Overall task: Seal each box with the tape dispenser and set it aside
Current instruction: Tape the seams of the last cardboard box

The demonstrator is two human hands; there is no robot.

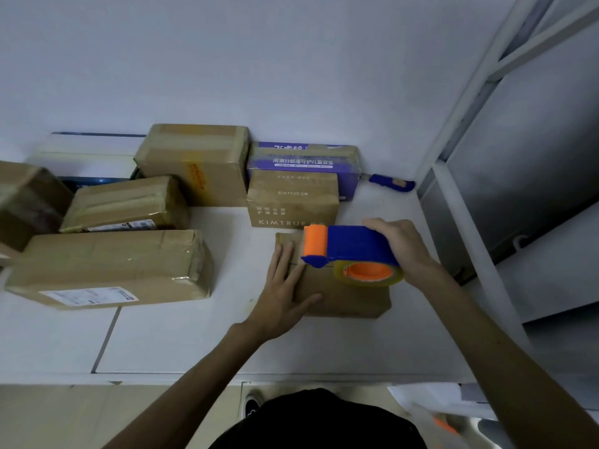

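While the left hand [285,286] lies flat on the box [343,299], the right hand [405,247] grips the tape dispenser [350,251], apparently touching the box's top; bare table [194,335] lies nearer.

Far-left box [26,202] past frame edge; shipping label [89,296] txt illegible

my tape dispenser [356,244] is blue with an orange roller and orange hub. the box [343,299] under it is plain brown. behind the dispenser, a purple box [301,162] with white lettering and a blue knife [389,182].
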